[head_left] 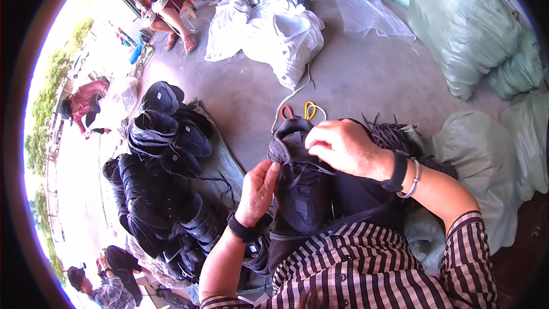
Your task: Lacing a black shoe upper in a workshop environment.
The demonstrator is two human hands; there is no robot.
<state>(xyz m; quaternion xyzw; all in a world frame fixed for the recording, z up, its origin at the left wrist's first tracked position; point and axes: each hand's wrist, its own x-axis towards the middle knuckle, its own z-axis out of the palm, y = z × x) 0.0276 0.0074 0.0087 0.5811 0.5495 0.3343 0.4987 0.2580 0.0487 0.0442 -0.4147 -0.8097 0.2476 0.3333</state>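
A black lace-up shoe (303, 197) rests on my lap, toe toward me, its collar opening facing away. My left hand (260, 190) is closed on the shoe's left side, thumb pressed near the lace holes. Over the tongue and collar, my right hand (344, 147) has its fingers curled in a pinch; what they hold is hidden. Dark laces (303, 169) cross the shoe, one strand running toward the right hand. Just beyond the heel show a red loop (286, 112) and a yellow loop (310, 111), with a white cord (280, 109) beside them.
Many black shoes (154, 194) are heaped at my left. A bundle of dark laces (389, 134) lies to the right. White sacks (291, 34) stand ahead, large green sacks (463, 28) at far right. A seated person (160, 0) works at the far left.
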